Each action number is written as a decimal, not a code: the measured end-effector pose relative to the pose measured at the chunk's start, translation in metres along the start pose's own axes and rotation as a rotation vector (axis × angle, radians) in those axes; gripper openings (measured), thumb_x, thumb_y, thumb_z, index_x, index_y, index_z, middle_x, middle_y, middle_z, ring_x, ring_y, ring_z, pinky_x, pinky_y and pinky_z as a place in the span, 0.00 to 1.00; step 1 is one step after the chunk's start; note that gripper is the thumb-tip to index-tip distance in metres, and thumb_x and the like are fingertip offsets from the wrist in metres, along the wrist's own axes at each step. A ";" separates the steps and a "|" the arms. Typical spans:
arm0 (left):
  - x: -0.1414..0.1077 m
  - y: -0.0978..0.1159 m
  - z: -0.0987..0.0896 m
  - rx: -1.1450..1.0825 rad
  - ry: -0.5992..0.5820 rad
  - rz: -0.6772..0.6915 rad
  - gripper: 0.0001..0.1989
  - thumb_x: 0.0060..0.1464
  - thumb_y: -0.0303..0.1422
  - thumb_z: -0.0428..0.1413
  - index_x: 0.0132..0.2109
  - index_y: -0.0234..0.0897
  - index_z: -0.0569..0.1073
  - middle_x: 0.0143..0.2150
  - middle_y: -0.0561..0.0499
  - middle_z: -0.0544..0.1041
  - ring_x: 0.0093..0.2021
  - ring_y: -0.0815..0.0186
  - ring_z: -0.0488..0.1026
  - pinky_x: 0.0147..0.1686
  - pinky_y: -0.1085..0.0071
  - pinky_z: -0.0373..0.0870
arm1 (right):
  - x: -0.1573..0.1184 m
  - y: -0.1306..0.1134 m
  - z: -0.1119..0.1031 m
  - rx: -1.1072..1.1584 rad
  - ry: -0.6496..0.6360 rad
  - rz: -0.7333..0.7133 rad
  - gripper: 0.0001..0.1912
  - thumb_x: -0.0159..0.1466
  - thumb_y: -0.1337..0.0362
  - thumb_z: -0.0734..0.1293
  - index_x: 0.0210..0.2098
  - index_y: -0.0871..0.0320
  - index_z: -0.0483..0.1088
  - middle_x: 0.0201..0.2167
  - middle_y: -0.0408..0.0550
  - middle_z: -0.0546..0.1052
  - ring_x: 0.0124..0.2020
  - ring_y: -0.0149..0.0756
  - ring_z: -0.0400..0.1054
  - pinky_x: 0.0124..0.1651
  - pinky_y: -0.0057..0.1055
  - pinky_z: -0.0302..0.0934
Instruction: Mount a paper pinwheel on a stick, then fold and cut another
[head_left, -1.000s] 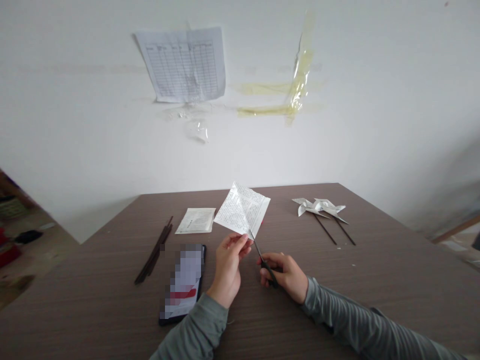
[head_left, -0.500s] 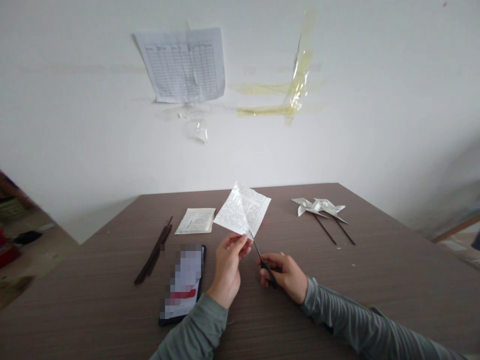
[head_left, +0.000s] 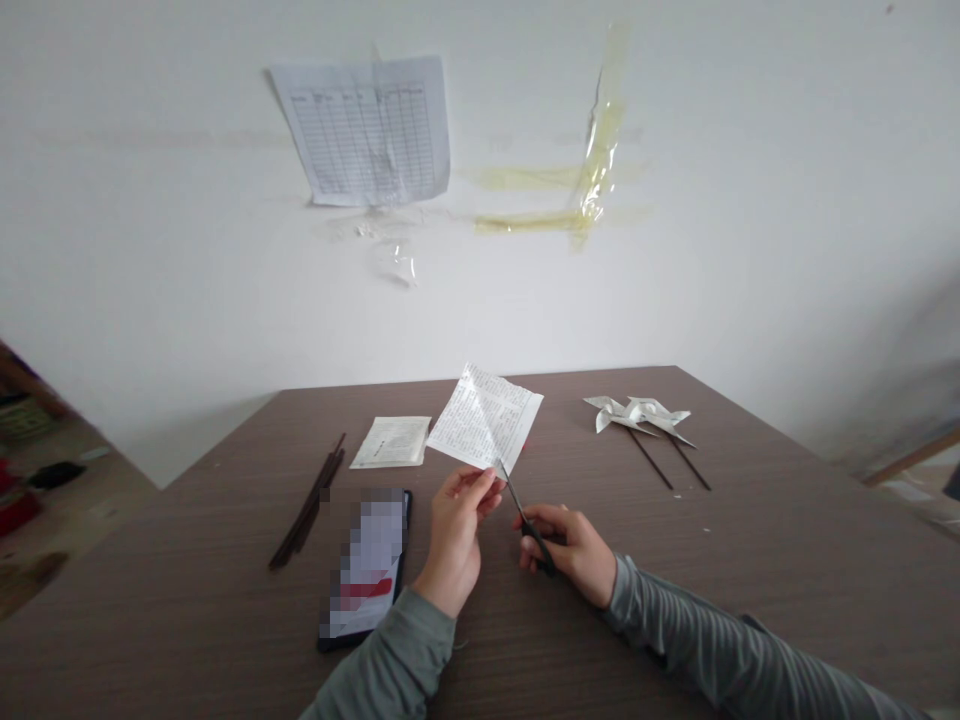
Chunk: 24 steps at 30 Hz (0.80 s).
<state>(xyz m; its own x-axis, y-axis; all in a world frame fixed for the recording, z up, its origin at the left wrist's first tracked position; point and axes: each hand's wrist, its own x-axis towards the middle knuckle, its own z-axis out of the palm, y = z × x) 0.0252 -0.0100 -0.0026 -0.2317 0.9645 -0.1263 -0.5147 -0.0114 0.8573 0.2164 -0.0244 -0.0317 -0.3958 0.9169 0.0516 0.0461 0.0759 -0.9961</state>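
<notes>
A square of printed paper [head_left: 486, 415] with a diagonal crease is pinched at its near corner by my left hand [head_left: 459, 535]. My right hand [head_left: 568, 548] is closed on the dark handles of a pair of scissors [head_left: 516, 498]. The scissors' blades point away from me and meet the paper's near corner, just right of my left fingertips. Whether the blade tips are parted is too small to tell. Left of the held paper, more printed paper [head_left: 392, 442] lies flat on the brown table [head_left: 510, 650].
A phone [head_left: 367, 570] lies left of my left hand, with several dark sticks [head_left: 309, 505] beyond it. Two paper pinwheels [head_left: 637, 415] on dark sticks rest at the back right. Behind the table, a printed sheet [head_left: 367, 130] is taped to the wall.
The far corner of the held paper has shifted very slightly left. Both hands and the scissors look the same as before.
</notes>
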 end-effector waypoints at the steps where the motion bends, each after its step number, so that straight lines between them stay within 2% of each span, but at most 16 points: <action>1: 0.000 0.000 0.000 -0.001 0.000 -0.004 0.25 0.37 0.34 0.91 0.34 0.39 0.84 0.33 0.53 0.90 0.35 0.63 0.90 0.36 0.72 0.84 | 0.000 0.000 0.000 0.001 -0.002 0.002 0.31 0.61 0.33 0.89 0.43 0.51 0.84 0.27 0.49 0.87 0.27 0.46 0.79 0.38 0.43 0.80; 6: -0.001 0.002 0.001 0.013 -0.007 -0.032 0.23 0.41 0.31 0.91 0.34 0.39 0.84 0.33 0.53 0.90 0.36 0.63 0.90 0.36 0.73 0.85 | 0.001 -0.003 0.002 0.010 0.028 0.010 0.33 0.60 0.30 0.89 0.42 0.50 0.84 0.27 0.51 0.87 0.27 0.47 0.79 0.37 0.44 0.79; 12: -0.003 0.002 0.003 0.012 -0.010 -0.050 0.22 0.40 0.30 0.90 0.33 0.39 0.85 0.32 0.52 0.90 0.35 0.63 0.90 0.35 0.73 0.84 | 0.000 -0.006 0.002 0.006 0.039 0.016 0.32 0.59 0.29 0.89 0.42 0.48 0.85 0.27 0.51 0.87 0.27 0.49 0.80 0.39 0.48 0.80; 18: -0.004 0.003 0.003 0.009 -0.018 -0.047 0.23 0.37 0.32 0.91 0.33 0.38 0.86 0.33 0.52 0.90 0.35 0.63 0.90 0.34 0.74 0.82 | 0.002 -0.003 0.002 0.007 0.061 0.030 0.36 0.56 0.27 0.89 0.43 0.49 0.85 0.27 0.50 0.87 0.27 0.49 0.80 0.39 0.47 0.80; 24: -0.005 0.003 0.004 0.017 -0.014 -0.052 0.21 0.41 0.30 0.90 0.33 0.38 0.86 0.33 0.52 0.90 0.35 0.63 0.89 0.34 0.74 0.82 | 0.002 -0.003 0.002 0.009 0.067 0.023 0.36 0.56 0.27 0.90 0.41 0.49 0.85 0.26 0.50 0.86 0.27 0.48 0.80 0.39 0.45 0.81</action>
<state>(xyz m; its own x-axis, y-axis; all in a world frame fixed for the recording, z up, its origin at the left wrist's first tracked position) 0.0282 -0.0137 0.0028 -0.1933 0.9674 -0.1634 -0.5113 0.0428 0.8583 0.2140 -0.0232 -0.0286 -0.3323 0.9426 0.0327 0.0464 0.0510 -0.9976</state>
